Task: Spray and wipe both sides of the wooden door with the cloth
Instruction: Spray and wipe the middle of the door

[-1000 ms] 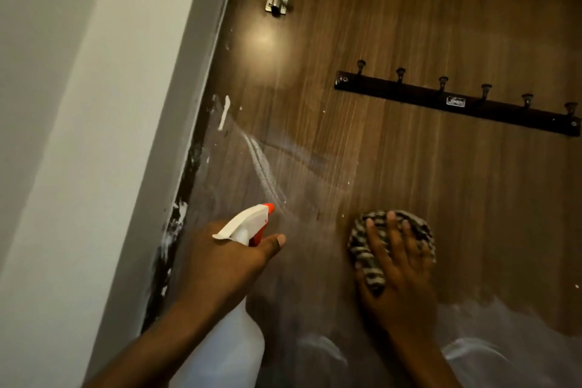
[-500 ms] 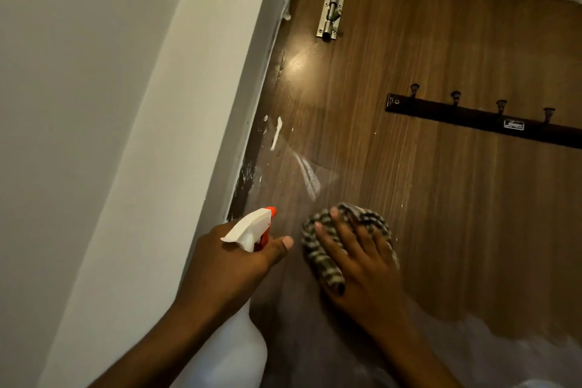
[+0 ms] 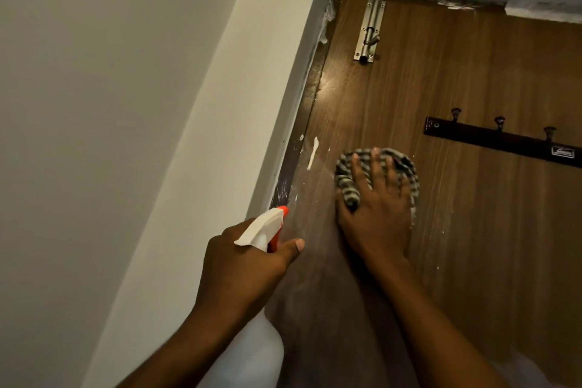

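Observation:
The brown wooden door [image 3: 472, 246] fills the right half of the head view. My right hand [image 3: 376, 214] presses a bunched striped cloth [image 3: 346, 186] flat against the door, near its left edge. My left hand [image 3: 242, 264] grips the neck of a white spray bottle [image 3: 252, 353] with a white and orange trigger head [image 3: 267, 224], held just left of the cloth, nozzle pointing up along the door edge. White smears and drips mark the wood beside the cloth.
A metal slide bolt [image 3: 370, 31] sits near the door's top left. A dark hook rail [image 3: 504, 142] with several pegs crosses the door to the right of the cloth. A white wall and frame [image 3: 267, 104] border the door on the left.
My right hand slid the cloth up and to the left across the door, toward the frame edge. The view shifted up, showing the door's top. The bottle stays held in my left hand.

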The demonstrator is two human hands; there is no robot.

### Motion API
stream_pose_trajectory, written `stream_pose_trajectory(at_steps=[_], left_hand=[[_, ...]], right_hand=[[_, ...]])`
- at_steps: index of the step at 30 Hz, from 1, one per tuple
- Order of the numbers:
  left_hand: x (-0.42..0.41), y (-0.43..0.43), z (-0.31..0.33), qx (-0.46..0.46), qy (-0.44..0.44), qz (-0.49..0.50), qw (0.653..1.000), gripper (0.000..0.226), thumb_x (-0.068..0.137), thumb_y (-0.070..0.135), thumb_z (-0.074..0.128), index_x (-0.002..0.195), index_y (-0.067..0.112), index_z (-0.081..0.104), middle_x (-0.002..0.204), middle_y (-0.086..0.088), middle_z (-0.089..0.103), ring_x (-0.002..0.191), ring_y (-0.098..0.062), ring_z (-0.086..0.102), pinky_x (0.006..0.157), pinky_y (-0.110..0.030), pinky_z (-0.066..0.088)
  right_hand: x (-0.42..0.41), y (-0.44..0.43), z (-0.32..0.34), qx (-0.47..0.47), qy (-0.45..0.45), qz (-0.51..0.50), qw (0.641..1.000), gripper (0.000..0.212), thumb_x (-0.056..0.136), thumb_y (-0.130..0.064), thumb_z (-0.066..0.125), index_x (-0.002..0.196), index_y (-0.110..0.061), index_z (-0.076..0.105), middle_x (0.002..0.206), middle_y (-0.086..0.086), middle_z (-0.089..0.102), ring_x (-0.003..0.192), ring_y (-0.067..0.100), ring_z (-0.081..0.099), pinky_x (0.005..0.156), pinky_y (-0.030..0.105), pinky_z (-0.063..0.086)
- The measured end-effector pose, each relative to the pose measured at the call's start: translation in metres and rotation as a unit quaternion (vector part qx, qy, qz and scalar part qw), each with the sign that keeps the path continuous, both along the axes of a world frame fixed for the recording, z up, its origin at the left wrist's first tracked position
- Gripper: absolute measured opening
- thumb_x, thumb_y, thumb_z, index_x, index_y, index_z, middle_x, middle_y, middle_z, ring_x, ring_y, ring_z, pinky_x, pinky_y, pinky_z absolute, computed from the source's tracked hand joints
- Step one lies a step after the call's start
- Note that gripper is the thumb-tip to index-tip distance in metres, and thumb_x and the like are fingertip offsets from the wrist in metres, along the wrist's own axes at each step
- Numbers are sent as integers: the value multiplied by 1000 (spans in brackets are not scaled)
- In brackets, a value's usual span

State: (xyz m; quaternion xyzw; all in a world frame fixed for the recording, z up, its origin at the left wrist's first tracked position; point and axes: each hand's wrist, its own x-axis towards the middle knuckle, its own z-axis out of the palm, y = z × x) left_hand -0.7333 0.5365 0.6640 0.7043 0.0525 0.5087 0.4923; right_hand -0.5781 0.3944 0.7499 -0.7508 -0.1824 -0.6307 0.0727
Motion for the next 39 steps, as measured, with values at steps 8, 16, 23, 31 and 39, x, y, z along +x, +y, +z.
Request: stream_pose_trajectory(at_steps=[8, 16, 23, 31, 39], left_hand=[[-7, 13, 3, 15, -35, -10, 999, 60, 71, 53, 66, 122, 23, 53, 107, 2, 62, 86, -8, 52, 78, -21, 45], [-23, 19, -8, 9, -2, -38, 999, 44, 76, 50, 63, 111, 27, 50, 98, 9, 51, 87, -9, 52, 88, -28, 47], [-36, 13, -23, 6, 14, -50, 999, 40, 72, 47, 68, 102, 28, 50, 94, 4, 59, 90, -19, 64, 87, -36, 53], [-42, 10, -34, 4, 40, -79, 996, 56, 60, 59, 55, 107, 32, 46, 97, 9, 52, 86, -13, 57, 87, -31, 49], [-50, 22, -37, 15, 38, -73, 996, 39, 70, 52, 64, 99, 33, 47, 93, 2, 62, 86, -20, 66, 84, -42, 56]], right_hand=[[12, -23, -79, -227, -34, -8, 973, 75, 86, -62, 38, 153, -30, 28, 161, 5, 22, 146, 30, 27, 117, 51, 16], [0, 39, 27, -88, -19, -14, 996, 75, 91, -67, 16, 157, -31, 11, 165, 4, 5, 151, 25, 2, 121, 46, -1], [9, 57, -66, -234, -17, 23, 972, 70, 91, -58, 42, 153, -27, 30, 161, 5, 23, 147, 29, 25, 121, 49, 12], [7, 8, -44, -117, -4, 3, 993, 73, 93, -62, 25, 156, -25, 18, 163, 4, 13, 150, 26, 13, 120, 48, 9], [0, 78, 5, -93, -22, 10, 995, 70, 94, -57, 30, 156, -25, 20, 164, 6, 15, 151, 26, 9, 122, 43, -2]])
